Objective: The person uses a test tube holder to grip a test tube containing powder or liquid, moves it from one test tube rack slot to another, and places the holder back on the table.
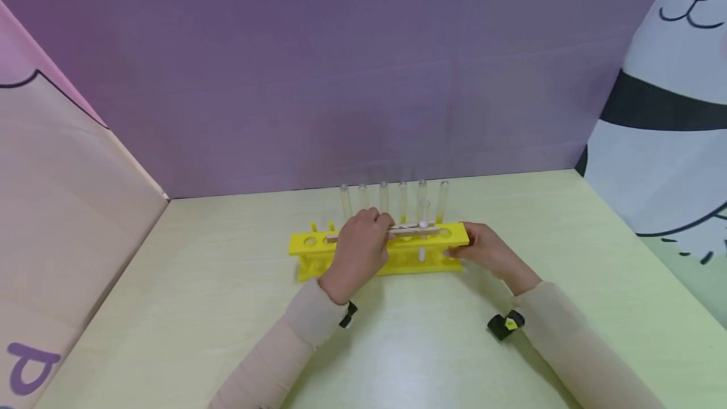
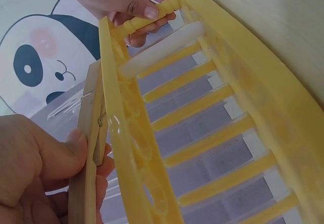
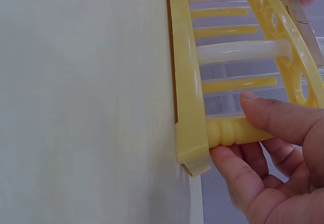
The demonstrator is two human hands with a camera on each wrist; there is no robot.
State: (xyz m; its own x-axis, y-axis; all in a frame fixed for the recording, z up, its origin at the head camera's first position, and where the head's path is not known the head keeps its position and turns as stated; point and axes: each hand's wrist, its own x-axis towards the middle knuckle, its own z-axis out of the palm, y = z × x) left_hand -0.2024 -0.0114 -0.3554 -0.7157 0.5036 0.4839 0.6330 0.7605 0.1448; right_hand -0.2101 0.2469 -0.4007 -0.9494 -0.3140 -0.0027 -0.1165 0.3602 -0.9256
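Observation:
A yellow test tube rack stands on the table. In the head view my left hand is over its middle, holding a wooden test tube clamp that lies along the rack's top bar. Thumb and fingers pinch the clamp in the left wrist view. My right hand grips the ribbed end post at the rack's right end, thumb on one side and fingers on the other. A whitish tube stands in a hole near that end; its contents cannot be made out. Behind the bar, clear test tubes sit rounded end up on pegs.
Two bare yellow pegs rise at the rack's back left. The pale wooden table reaches a purple backdrop behind the rack. Printed side panels, one with a panda, stand left and right.

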